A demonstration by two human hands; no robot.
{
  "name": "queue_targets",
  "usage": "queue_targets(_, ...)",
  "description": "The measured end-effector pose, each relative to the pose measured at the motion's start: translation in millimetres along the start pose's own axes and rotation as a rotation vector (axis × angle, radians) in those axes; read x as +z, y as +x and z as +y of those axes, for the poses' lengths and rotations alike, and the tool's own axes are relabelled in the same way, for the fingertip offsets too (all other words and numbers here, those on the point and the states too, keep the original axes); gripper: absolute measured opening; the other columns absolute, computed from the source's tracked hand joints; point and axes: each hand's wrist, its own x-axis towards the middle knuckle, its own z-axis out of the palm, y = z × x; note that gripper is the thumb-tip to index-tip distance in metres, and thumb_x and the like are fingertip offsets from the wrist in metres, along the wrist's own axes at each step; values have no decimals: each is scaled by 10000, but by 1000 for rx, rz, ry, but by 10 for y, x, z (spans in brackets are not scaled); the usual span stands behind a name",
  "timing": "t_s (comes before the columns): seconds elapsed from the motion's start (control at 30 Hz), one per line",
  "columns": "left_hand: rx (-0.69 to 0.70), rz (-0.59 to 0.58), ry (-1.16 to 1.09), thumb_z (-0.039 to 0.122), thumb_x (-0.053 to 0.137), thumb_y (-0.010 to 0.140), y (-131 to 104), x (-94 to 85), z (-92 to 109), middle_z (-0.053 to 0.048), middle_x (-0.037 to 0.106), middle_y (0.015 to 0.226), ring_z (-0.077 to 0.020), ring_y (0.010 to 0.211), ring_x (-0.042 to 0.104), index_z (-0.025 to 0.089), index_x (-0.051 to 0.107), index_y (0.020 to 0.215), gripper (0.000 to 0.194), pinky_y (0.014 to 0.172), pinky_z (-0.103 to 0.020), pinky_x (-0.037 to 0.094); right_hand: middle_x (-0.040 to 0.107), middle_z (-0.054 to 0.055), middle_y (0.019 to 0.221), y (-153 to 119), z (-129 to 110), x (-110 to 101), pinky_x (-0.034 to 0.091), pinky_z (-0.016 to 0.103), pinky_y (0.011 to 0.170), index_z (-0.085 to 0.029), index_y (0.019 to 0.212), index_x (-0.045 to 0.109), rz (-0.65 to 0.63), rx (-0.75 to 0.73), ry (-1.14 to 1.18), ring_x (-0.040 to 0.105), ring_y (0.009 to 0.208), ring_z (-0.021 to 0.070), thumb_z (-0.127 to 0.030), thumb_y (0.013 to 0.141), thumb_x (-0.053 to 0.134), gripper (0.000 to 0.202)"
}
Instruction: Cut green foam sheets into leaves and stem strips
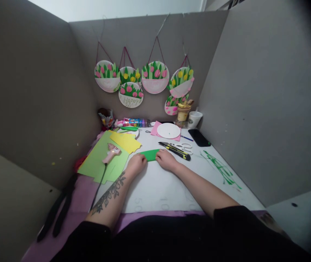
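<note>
A strip of green paper (151, 155) lies across the middle of the white work surface (155, 185). My left hand (137, 163) is closed on its left end and my right hand (165, 159) is closed on its right end, with the fingers curled. Just beyond my right hand rest a yellow and black cutter (176, 150) and white-handled scissors (186, 147). Left of my left hand, a pink glue gun (111, 154) lies on light green sheets (95, 162), beside yellow paper (126, 142).
A white paper plate (169, 130) sits on pink paper, with a black phone (199, 138) to its right. Green scraps (220, 168) are at the right. Cups (194, 118) stand at the back. Flower-decorated plates (155, 77) hang on the grey partition (204, 40).
</note>
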Motion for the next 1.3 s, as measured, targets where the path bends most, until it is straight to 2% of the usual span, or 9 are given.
queue_targets(0.27,-113,-70,32,230,425,836,14,-53,-97,-92,703,834,-188,758,620,154,701,812,287,702,-267,444,610,141,1075,-21,97,-99,361,335,886,-142,976,659,-99,122,-80,512,1019,252,-264,951,374,311)
queue_targets(0.5,-202,-134,62,225,411,830,-1,-138,-130,-115,708,861,-205,766,648,153,706,847,304,653,-266,454,600,152,1114,-4,123,-70,363,365,909,-139,1023,642,-97,172,-95,503,1073,278,-304,955,370,325)
queue_targets(0.67,-251,-154,116,232,386,841,13,-116,-112,-145,704,923,-229,815,663,143,699,890,329,668,-281,478,603,158,1114,8,133,-58,373,372,910,-138,1030,641,-96,185,-113,511,1072,282,-323,947,373,336)
queue_targets(1.17,-295,-124,124,296,357,902,-15,-77,-176,-148,677,990,-231,887,647,129,654,950,345,728,-297,480,613,146,1080,12,147,-50,373,342,875,-138,984,641,-84,196,-104,531,1033,267,-316,936,416,290)
queue_targets(1.3,-176,-17,15,388,417,897,-40,-77,-197,-107,659,977,-206,893,610,156,658,916,334,782,-291,457,613,121,1011,-16,164,-59,363,328,861,-152,938,638,-50,172,-68,530,986,246,-337,944,411,293)
